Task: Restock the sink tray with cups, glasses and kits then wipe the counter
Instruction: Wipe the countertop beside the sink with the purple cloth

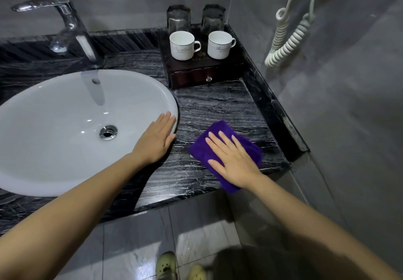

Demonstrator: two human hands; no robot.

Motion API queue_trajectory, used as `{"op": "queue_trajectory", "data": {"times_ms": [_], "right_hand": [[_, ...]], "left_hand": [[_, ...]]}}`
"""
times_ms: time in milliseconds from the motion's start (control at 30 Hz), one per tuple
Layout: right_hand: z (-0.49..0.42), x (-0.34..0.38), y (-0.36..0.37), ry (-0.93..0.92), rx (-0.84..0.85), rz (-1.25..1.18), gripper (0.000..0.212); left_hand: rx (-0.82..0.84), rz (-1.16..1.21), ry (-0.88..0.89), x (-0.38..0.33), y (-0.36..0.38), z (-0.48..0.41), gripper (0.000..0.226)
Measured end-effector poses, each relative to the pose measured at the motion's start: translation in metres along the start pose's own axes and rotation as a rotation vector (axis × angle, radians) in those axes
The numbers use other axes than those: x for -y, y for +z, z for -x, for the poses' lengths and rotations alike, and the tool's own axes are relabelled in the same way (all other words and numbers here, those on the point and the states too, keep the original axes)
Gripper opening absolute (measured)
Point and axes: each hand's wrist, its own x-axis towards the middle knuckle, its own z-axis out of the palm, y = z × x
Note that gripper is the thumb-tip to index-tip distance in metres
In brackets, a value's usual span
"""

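Note:
A folded purple cloth lies on the black marble counter right of the sink. My right hand presses flat on the cloth, fingers spread. My left hand rests flat on the rim of the white sink, holding nothing. At the back right stands a dark wooden tray with a small drawer. On it are two white cups and, behind them, two upturned glasses. No kits are visible.
A chrome tap rises behind the sink. A white coiled cord hangs on the grey wall at right. The counter ends in a raised edge on the right. Below lie a tiled floor and my light green shoes.

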Motion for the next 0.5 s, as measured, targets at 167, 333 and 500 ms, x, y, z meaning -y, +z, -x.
{"op": "queue_trajectory", "data": {"times_ms": [167, 333, 500], "right_hand": [[0.015, -0.021, 0.002, 0.123, -0.073, -0.037, 0.064], [-0.006, -0.012, 0.001, 0.401, -0.098, -0.066, 0.064], [-0.048, -0.005, -0.006, 0.438, -0.057, -0.064, 0.057]], "left_hand": [[0.008, -0.054, 0.001, 0.006, 0.002, 0.015, 0.071], [-0.033, -0.172, -0.024, 0.018, -0.001, 0.045, 0.092], [-0.055, -0.158, -0.051, 0.018, 0.0, 0.05, 0.087]]}}
